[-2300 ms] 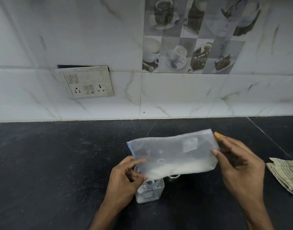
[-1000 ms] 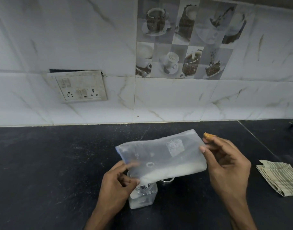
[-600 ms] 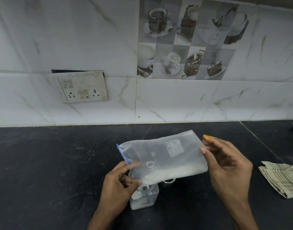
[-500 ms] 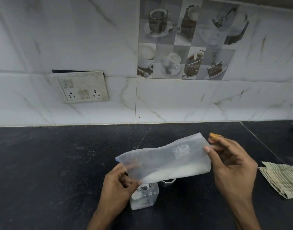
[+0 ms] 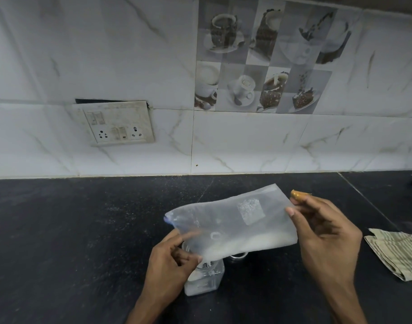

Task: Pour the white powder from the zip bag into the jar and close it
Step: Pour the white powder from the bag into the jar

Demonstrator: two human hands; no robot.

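Note:
A clear zip bag (image 5: 233,220) with white powder along its lower edge is held sideways over a small clear jar (image 5: 206,280) on the black counter (image 5: 60,242). My left hand (image 5: 170,260) pinches the bag's lower left corner at the jar's mouth. My right hand (image 5: 324,237) grips the bag's right end, raised a little higher. White powder lies in the jar's bottom. A round metal lid (image 5: 237,256) peeks out just behind the bag, to the right of the jar.
A folded striped cloth (image 5: 396,251) lies on the counter at the right. A tiled wall with a switch and socket plate (image 5: 116,123) stands behind the counter. A small orange-brown thing (image 5: 297,195) shows behind my right fingers.
The bag's right end has been lifted slightly, and the bag slopes down to the left toward the jar. The hands stay in about the same places.

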